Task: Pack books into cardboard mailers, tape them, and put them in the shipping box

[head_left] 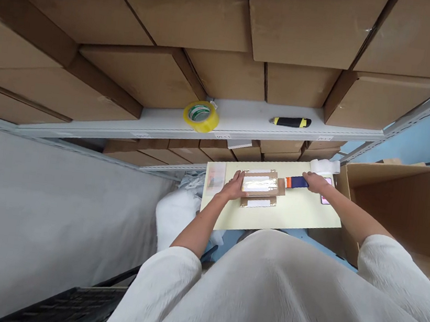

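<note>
A small cardboard box with strips of clear tape and white labels lies on a pale yellow board. My left hand grips its left end, with the fingers over the top edge. In my right hand is a dark blue packet with an orange end; its exact kind is hard to make out. The orange end points at the box's right side, where a cardboard flap sticks out. A phone lies partly under my right forearm.
A yellow tape roll and a black-and-yellow utility knife lie on the metal shelf. Cardboard cartons fill the racks ahead. At right stands a large open carton; a white bundle is left of the board.
</note>
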Available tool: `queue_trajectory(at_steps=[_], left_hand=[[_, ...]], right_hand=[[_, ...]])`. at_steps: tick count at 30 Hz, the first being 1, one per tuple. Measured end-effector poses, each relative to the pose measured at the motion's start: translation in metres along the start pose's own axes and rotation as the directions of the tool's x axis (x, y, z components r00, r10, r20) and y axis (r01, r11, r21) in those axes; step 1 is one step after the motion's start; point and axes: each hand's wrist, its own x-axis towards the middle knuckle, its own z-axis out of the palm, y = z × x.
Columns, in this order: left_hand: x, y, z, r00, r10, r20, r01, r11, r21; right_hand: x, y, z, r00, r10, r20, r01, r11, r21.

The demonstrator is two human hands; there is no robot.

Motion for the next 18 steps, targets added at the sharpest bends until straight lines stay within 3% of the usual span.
queue_trajectory(at_steps=[7, 14, 18], left_hand=[[-0.001, 0.003, -0.001, 1.000, 0.010, 0.018, -0.010, 0.999, -0.042], [-0.001, 0.004, 0.004, 1.000, 0.028, -0.014, -0.029, 0.997, -0.071], [0.000, 0.003, 0.009, 0.998, 0.042, -0.048, -0.045, 0.997, -0.065]], right_hand=[[0.031, -0.048, -0.001, 0.999, -0.005, 0.032, 0.006, 1.000, -0.030], [0.052, -0.071, -0.019, 0.995, 0.041, 0.091, -0.031, 0.994, -0.101], [0.060, -0.091, -0.015, 0.988, 0.054, 0.142, -0.033, 0.989, -0.144]])
